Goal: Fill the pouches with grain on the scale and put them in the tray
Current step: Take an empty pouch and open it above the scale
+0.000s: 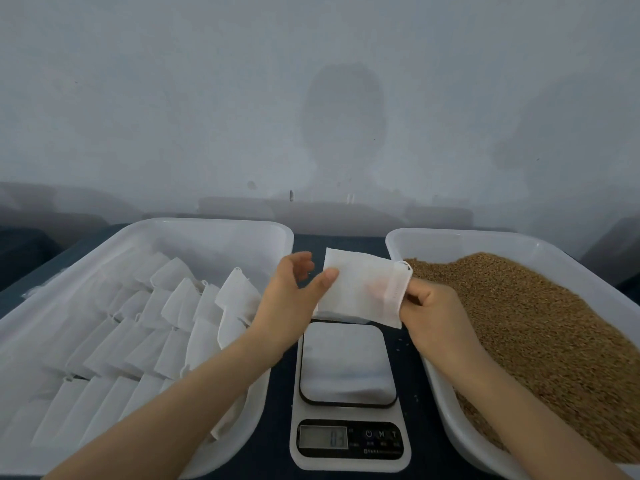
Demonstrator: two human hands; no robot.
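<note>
1. Head view, nearest item: white digital scale (348, 414) with a steel platform (347, 363), standing on the dark blue counter (277, 452). The platform carries nothing.
2. Writing: the grey display (323, 437) shows digits I read as "03"; a decimal point, if there is one, is not legible. Beside it are a power symbol, then "M" and "T". The small brand line beneath is too fine to read with confidence.
3. Left hand (291, 299): thumb laid on the left edge of the white fabric pouch (356, 289), fingers loosely curled just beside the cloth. Pinch or mere touch: cannot tell.
4. Right hand (436, 317): grips the pouch's stitched mouth end. Fingers show faintly through the cloth, so some lie behind or inside it.
5. Pouch location: held in the air over the scale's far edge, between the two trays, mouth towards the grain. It looks flat; judged empty.
6. Left white plastic tray (207, 225): rows of overlapping white pouches (145, 334). Filled or not, cannot tell.
7. Right white plastic tray (450, 235): a heap of brown grain (536, 334). A few stray grains lie on the counter near the scale.
8. Step in hand (judgement): opening the mouth ahead of filling. The next move calls for a mouth spread wide enough to take grain from the right tray, with the pouch set on the platform. A bare platform not reading zero suggests taring first.
9. Farthest: pale grey wall (173, 98), a person's shadow on it.
</note>
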